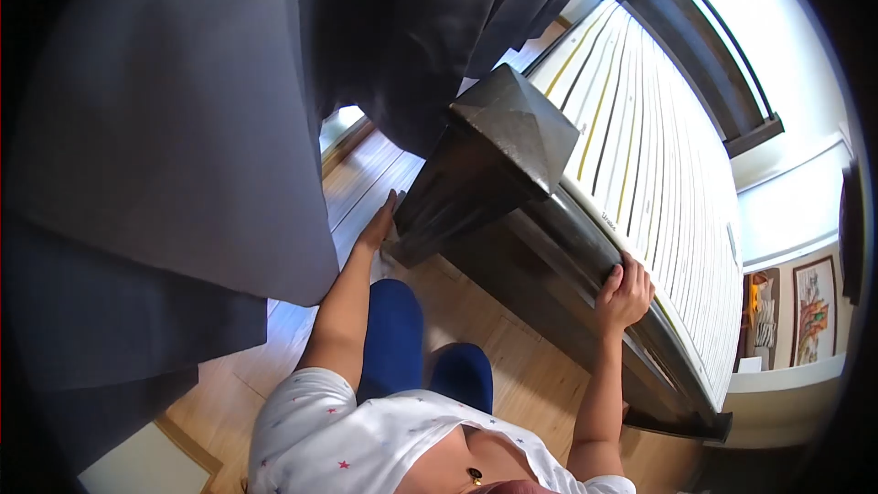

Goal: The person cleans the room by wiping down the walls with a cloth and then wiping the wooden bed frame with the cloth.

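My left hand is beside the dark wooden bedpost, low on its left side, with its visible fingers stretched out along the wood. A pale patch shows between that hand and the post; I cannot tell whether it is a cloth or light. My right hand grips the top rail of the dark footboard, its fingers curled over the edge next to the mattress. The striped white mattress lies in the bed frame just beyond the footboard. The post has a pyramid-shaped cap.
Long dark grey curtains hang close on my left, nearly against my left arm. Wooden flooring runs below me. At the bed's far end stands a dark headboard. A framed picture is at the right.
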`<action>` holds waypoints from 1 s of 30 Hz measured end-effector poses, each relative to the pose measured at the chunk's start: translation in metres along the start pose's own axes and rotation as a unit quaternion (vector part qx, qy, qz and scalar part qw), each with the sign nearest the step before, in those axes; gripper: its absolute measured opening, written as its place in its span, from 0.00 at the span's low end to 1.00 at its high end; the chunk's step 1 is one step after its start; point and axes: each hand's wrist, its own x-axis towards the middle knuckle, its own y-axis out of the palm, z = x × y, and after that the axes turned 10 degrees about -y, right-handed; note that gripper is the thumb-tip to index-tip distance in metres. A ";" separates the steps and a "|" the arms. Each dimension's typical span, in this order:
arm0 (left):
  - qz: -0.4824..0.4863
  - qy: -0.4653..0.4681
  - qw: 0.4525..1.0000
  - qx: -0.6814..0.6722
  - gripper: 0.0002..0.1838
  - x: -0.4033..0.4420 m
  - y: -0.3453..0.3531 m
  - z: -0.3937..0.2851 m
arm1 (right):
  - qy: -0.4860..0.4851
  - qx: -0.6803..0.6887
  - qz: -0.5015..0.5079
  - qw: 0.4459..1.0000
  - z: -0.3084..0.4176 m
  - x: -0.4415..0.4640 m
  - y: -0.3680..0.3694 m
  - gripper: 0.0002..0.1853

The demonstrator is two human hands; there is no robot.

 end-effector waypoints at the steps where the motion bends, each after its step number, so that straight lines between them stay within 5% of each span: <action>1: -0.012 0.034 0.999 0.035 0.39 -0.004 0.008 -0.013 | 0.000 0.001 0.002 1.000 0.000 0.000 0.000 0.15; 5: -0.048 0.133 0.989 0.037 0.38 -0.043 0.067 -0.115 | -0.003 -0.003 -0.001 1.000 -0.002 0.001 0.003 0.15; 7: 0.038 0.254 0.966 -0.032 0.38 -0.034 0.075 -0.147 | -0.001 -0.003 -0.004 1.000 0.000 0.001 0.001 0.15; 9: 0.029 0.329 0.942 0.060 0.37 -0.083 0.113 -0.219 | -0.001 0.000 -0.008 1.000 0.001 0.001 0.000 0.15; 12: 0.243 0.143 0.957 -0.065 0.35 -0.043 0.112 -0.248 | 0.011 -0.002 0.000 1.000 0.004 0.003 -0.001 0.15; 15: 0.101 0.024 0.994 -0.014 0.32 -0.002 0.108 -0.229 | 0.008 -0.007 0.001 1.000 0.001 0.001 0.000 0.15; 23: 0.103 0.195 0.966 0.136 0.31 0.023 0.033 -0.107 | 0.018 0.006 -0.032 0.999 0.002 0.005 -0.005 0.14; 26: 0.023 0.173 0.966 0.192 0.33 0.021 0.007 -0.056 | 0.028 0.017 -0.038 0.999 0.004 0.003 -0.008 0.14; 30: 0.017 0.040 0.999 0.029 0.40 -0.029 0.031 -0.095 | 0.032 0.025 -0.046 0.998 0.003 0.004 -0.005 0.13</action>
